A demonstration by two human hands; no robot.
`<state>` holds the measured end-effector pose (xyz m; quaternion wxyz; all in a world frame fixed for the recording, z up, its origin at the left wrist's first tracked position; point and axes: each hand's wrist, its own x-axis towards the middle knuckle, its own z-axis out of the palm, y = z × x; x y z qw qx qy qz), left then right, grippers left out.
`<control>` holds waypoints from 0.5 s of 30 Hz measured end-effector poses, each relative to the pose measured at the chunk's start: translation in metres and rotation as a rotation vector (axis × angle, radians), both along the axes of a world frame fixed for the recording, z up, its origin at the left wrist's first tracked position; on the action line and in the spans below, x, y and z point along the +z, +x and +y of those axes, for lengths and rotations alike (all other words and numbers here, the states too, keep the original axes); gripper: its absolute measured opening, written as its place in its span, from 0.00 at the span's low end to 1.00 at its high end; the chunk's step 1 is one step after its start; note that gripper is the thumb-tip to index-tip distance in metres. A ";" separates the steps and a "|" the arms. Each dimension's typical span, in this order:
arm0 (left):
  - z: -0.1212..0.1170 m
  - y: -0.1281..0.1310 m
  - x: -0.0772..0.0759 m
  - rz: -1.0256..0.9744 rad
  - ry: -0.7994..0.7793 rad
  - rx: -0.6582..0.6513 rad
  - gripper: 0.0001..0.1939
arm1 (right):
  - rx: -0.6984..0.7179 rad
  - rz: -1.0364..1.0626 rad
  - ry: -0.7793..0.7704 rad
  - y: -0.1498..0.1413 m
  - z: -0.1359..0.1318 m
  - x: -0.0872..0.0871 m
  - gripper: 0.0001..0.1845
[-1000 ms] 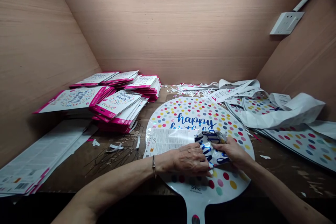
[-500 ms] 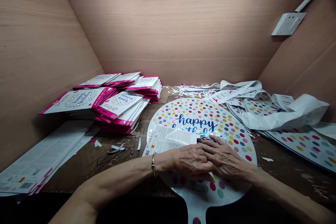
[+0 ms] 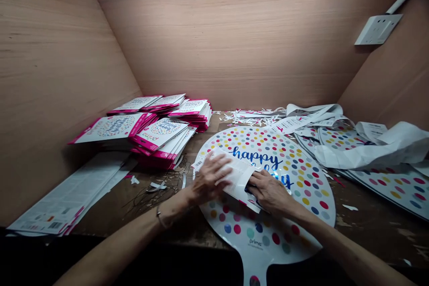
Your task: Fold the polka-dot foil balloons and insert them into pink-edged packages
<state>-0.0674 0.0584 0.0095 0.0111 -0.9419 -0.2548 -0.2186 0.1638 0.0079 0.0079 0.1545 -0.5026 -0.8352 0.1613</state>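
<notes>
Over a large round foil balloon (image 3: 301, 210) with coloured dots and blue "happy" lettering lies a white paper packet (image 3: 239, 176) with a pink edge. My left hand (image 3: 212, 174), blurred by motion, is over the packet's left half with its fingers apart. At the packet's right end, my right hand (image 3: 271, 192) has its fingertips at the open mouth, partly hidden inside it. Something dark and shiny shows there beneath the fingers, too covered to name.
Pink-and-white packets (image 3: 164, 132) are piled at the back left. Flat printed sleeves (image 3: 72, 192) lie in front of them. Paper scraps (image 3: 254, 117) litter the back. More dotted balloons (image 3: 398, 183) lie right, under a white paper strip (image 3: 362, 152). A socket (image 3: 378, 30) is on the right wall.
My hands have moved apart; the left slid left over the packet. The packet has turned, its right end now lower and nearer me. The camera view has shifted slightly.
</notes>
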 end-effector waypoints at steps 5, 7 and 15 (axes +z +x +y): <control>0.006 -0.037 -0.023 0.168 -0.164 0.491 0.30 | 0.317 -0.040 0.018 0.018 -0.006 0.009 0.16; 0.009 -0.033 -0.027 0.243 -0.248 0.459 0.36 | 0.357 -0.054 0.087 0.017 -0.013 0.005 0.18; 0.013 -0.028 -0.028 0.280 -0.481 0.329 0.37 | 0.393 -0.616 0.812 -0.020 0.005 -0.032 0.15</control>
